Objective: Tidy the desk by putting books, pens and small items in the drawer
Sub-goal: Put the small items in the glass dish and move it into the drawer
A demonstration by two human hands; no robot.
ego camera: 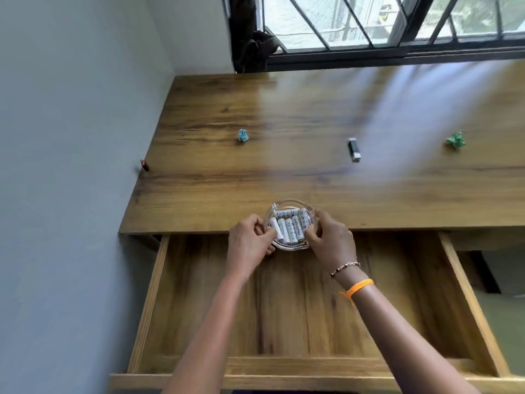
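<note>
Both hands meet at the centre of the frame around a small glass dish (291, 223) of white batteries (288, 227): the left hand (250, 243) curls its fingers against the dish's left rim, the right hand (331, 240) wraps the right rim, a beaded bracelet (345, 268) and an orange band (356, 290) on that wrist. The dish sits right at the front edge of the desk (312, 115), partly overhanging the back of the open drawer (298, 314), which fills the lower half of the frame and shows only its bare wooden floor. Whether the dish is already lifted clear of the desk edge or rests on it, I cannot tell. The step in hand looks like moving the dish with its batteries off the desktop and into the drawer. The next move calls for keeping the dish level so the loose batteries do not roll out, drawing it toward the lower part of the frame and lowering it onto the drawer floor before either hand lets go. Further out, still on the desktop, a crumpled teal paper ball (243, 135) lies at centre left, a USB stick (353, 149) at centre right, and a green paper ball (456, 140) near the right edge; a barred window (369, 21) runs along the top
</note>
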